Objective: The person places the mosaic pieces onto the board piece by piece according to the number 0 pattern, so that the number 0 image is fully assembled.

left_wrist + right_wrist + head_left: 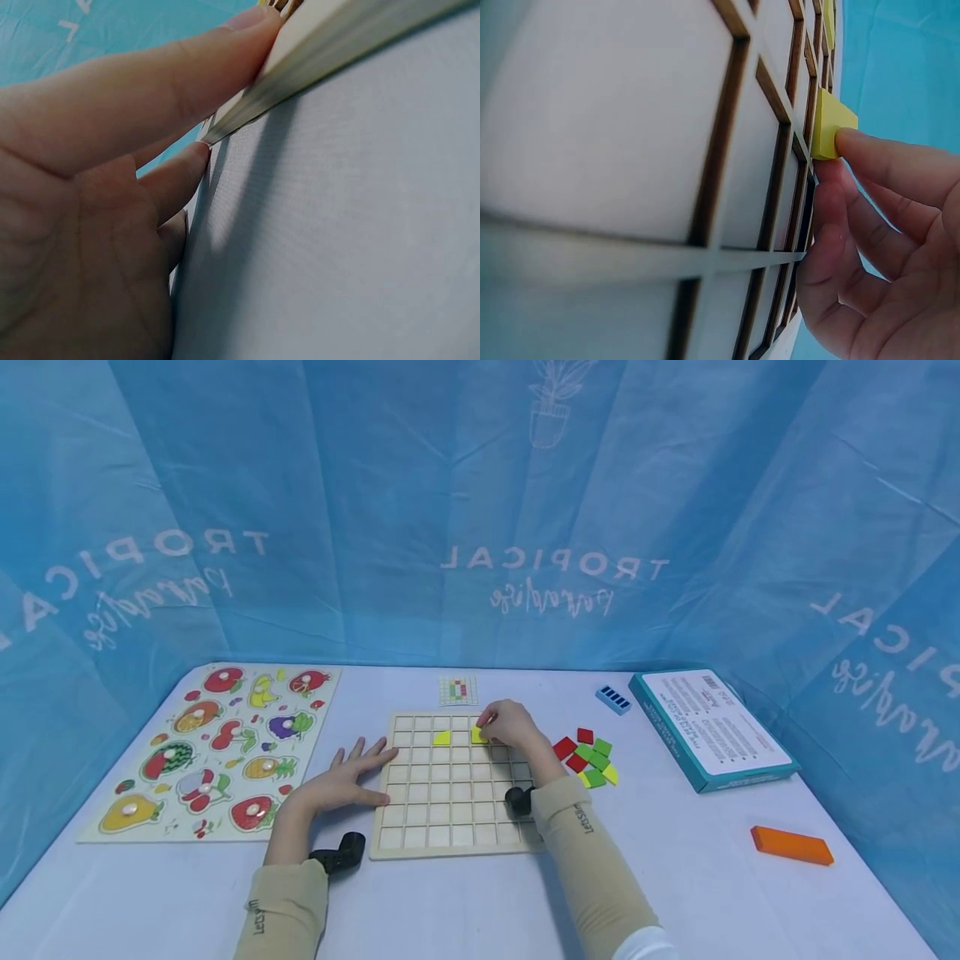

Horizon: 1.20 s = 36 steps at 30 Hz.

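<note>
A pale wooden grid board (450, 852) with square cells lies in front of me. My left hand (337, 783) is spread at its left side, thumb and fingertips touching the edge. Over the upper right cells, my right hand (513, 727) pinches a yellow tile (826, 129); in the right wrist view the tile stands tilted at the grid, thumb against it. Another yellow tile (442, 738) with a cut corner sits in an upper cell to the left. Behind the board lies a small pattern card (457, 691) showing a coloured grid.
Loose red, green and yellow tiles (592, 756) lie right of the board. Beyond them are a blue slotted block (613, 700), a teal box (720, 727) and an orange block (792, 845). A fruit puzzle board (172, 837) lies at left. Blue curtains (480, 510) hang behind.
</note>
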Each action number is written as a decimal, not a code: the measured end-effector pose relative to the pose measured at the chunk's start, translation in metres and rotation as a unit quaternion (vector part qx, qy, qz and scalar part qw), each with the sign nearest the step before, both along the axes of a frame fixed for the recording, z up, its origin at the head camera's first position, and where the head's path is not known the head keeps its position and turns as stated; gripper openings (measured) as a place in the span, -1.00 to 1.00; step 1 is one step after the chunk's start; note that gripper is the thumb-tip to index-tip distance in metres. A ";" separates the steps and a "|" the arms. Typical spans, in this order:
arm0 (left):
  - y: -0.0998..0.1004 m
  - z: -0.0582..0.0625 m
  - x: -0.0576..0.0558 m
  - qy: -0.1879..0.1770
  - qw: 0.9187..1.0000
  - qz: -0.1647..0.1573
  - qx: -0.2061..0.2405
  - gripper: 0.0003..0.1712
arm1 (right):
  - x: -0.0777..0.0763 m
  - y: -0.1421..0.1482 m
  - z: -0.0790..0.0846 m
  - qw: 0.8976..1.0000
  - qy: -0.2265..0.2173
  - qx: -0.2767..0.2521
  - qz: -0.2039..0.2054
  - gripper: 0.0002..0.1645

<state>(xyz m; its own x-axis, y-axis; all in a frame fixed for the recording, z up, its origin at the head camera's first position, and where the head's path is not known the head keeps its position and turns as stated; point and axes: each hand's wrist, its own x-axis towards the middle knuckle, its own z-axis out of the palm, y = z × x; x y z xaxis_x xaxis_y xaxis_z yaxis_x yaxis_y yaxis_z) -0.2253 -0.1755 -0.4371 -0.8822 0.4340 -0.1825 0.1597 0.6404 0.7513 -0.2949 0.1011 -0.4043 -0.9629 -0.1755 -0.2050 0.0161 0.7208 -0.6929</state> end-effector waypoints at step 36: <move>0.000 0.000 0.002 -0.002 1.000 0.010 0.003 0.00 | -0.002 -0.005 -0.003 0.999 -0.001 0.042 0.003 -0.92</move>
